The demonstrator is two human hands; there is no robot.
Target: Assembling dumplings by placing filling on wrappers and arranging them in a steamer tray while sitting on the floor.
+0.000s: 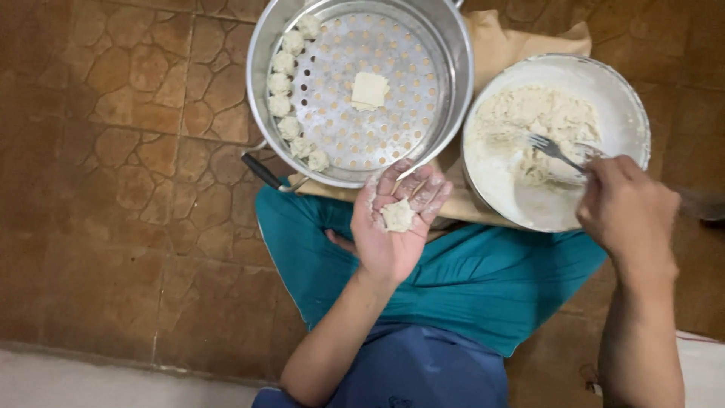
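My left hand (393, 227) lies palm up and spread open, flour-dusted, cradling a small pale lump of dough (397, 215) in the hollow of the palm without the fingers closing on it. My right hand (627, 208), out at three o'clock from the left, is curled shut around the handle of a silver metal fork (555, 149), whose tines point toward ten o'clock into the crumbly white dough mass (532, 121) inside a round white mixing bowl (630, 106). At twelve o'clock from my left hand sits a round perforated metal steamer tray (355, 98) inside a wide steel pot (453, 68); a row of small shaped dough pieces (287, 98) curves along the tray's nine o'clock edge, and a flat pale square piece (369, 91) rests near its centre. Brown paper (498, 41) lies beneath the pot and bowl. Below my hands are my teal trouser legs (483, 279), on a brown stone-patterned tile floor (113, 189).
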